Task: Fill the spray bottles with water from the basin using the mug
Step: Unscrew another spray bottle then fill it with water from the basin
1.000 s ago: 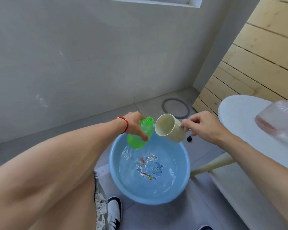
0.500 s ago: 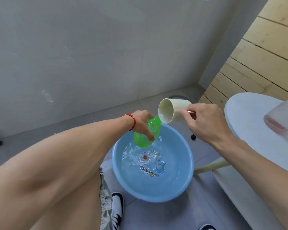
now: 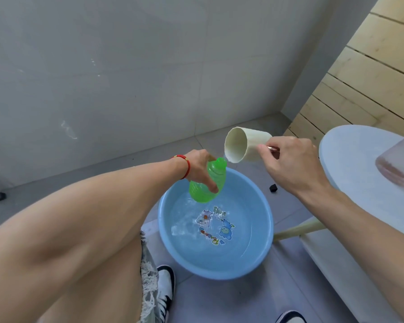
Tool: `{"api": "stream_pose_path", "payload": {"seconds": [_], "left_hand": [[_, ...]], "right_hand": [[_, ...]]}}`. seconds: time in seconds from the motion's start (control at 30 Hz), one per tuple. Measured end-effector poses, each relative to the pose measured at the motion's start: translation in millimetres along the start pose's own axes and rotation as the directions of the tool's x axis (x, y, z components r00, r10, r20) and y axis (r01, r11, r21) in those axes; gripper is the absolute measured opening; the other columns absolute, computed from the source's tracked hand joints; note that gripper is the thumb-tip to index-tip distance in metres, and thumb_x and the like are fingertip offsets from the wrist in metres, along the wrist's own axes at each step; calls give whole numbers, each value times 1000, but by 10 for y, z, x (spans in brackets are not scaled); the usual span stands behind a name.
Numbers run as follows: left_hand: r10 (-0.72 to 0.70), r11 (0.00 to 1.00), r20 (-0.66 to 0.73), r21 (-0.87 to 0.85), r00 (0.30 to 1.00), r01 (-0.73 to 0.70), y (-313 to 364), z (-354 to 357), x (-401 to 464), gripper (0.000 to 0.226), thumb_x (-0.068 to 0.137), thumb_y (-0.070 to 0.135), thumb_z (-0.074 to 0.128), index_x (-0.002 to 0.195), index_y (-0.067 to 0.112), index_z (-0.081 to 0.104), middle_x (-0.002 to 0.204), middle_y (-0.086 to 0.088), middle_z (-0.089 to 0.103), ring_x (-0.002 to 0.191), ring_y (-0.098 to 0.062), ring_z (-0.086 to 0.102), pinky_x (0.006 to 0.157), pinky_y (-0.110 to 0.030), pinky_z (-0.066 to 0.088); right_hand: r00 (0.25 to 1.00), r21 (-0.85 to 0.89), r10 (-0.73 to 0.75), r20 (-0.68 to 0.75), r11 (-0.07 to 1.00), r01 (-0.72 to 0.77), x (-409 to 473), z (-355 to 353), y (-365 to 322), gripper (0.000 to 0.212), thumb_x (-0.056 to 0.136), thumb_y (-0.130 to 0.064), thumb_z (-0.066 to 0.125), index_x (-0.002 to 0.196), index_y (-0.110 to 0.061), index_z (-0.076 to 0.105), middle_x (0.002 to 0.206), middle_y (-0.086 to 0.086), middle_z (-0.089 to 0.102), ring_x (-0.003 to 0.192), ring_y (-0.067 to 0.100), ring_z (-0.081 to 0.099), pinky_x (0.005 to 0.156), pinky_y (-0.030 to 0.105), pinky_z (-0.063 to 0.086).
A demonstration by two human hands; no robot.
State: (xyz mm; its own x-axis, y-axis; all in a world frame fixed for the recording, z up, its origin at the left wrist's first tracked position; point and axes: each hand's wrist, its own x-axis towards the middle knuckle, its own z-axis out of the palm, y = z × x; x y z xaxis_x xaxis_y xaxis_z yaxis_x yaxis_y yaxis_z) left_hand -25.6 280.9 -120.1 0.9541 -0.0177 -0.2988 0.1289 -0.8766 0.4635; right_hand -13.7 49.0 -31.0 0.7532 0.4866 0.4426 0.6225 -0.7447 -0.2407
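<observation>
My left hand (image 3: 202, 170) grips a green ribbed spray bottle (image 3: 210, 183) without its cap, tilted with its mouth up and to the right, over the far rim of the blue basin (image 3: 261, 257). The basin sits on the floor and holds clear water over a cartoon print. My right hand (image 3: 289, 164) holds the cream mug (image 3: 245, 145) by its handle. The mug lies on its side, and its lower lip is right at the bottle's mouth. A clear pinkish bottle (image 3: 399, 162) shows at the right edge, blurred.
A round white table (image 3: 350, 159) stands at the right, with a wooden leg (image 3: 299, 229) beside the basin. A small black cap (image 3: 273, 188) lies on the grey floor behind the basin. Grey tiled wall ahead, wooden panelling at the right, my shoes below.
My right hand has tipped the mug from slightly tilted to lying on its side at the bottle's mouth. The left hand with the bottle has stayed over the basin's far rim.
</observation>
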Motion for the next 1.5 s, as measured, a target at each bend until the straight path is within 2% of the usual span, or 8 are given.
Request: {"api": "stream_pose_path", "payload": {"seconds": [0.17,0.27,0.47,0.67,0.93,1.17,1.33,1.5], "left_hand": [[-21,1000,-6,-6,1000,21,-41,-25,-10,58,58,51,93,104,26,67,93,3,70,88,-22,68,71,-29,55],[-21,1000,-9,-8,1000,20,-45,-37,-27,67,58,50,94,114,23,69,88,6,66,85,-20,66,67,-28,52],[-22,999,0,29,1000,22,-71,-68,-74,88,56,51,94,130,15,64,91,5,60,82,-18,62,68,-33,58],[-46,999,36,17,998,45,-53,-108,-145,83,56,49,94,127,17,66,81,10,57,70,-15,64,64,-34,61],[-85,996,67,-11,994,86,55,-177,-244,63,57,45,95,111,23,70,83,5,65,69,-16,69,54,-32,61],[-179,966,73,203,981,162,207,-130,-315,93,59,50,93,139,18,56,119,-2,62,103,-24,65,43,-25,43],[-216,944,30,261,976,201,197,-112,-306,101,56,54,92,142,17,54,128,-5,63,111,-27,65,74,-34,57],[-236,960,28,163,971,229,203,-153,-350,90,52,52,94,129,18,62,111,-1,63,93,-24,66,47,-28,53]], "right_hand": [[920,225,362,150,894,-388,12,-25,60,36,89,-34,60,64,-9,70,61,18,61,67,37,57,50,37,49],[906,202,355,231,894,-401,-39,20,113,36,90,-33,61,64,-10,70,56,12,54,57,28,46,50,32,41],[981,-179,-16,191,983,51,-224,348,256,35,97,-31,59,73,-9,72,69,12,67,76,35,63,59,40,52],[927,-468,-272,260,804,367,-387,444,202,22,71,-5,81,62,-5,61,58,9,56,91,37,65,48,36,51],[838,-580,-468,280,613,536,-427,336,175,19,72,20,57,64,4,61,57,17,58,100,49,66,81,53,57],[892,-576,-368,264,682,452,-503,206,228,17,69,10,78,64,2,63,57,14,56,105,45,65,80,46,56],[902,-567,-359,239,703,430,-561,142,203,15,72,6,79,66,1,66,58,14,57,105,42,65,83,45,56],[981,-337,-163,106,922,190,-651,116,126,19,86,-16,76,71,-7,69,67,7,64,100,32,65,63,37,56]]}}
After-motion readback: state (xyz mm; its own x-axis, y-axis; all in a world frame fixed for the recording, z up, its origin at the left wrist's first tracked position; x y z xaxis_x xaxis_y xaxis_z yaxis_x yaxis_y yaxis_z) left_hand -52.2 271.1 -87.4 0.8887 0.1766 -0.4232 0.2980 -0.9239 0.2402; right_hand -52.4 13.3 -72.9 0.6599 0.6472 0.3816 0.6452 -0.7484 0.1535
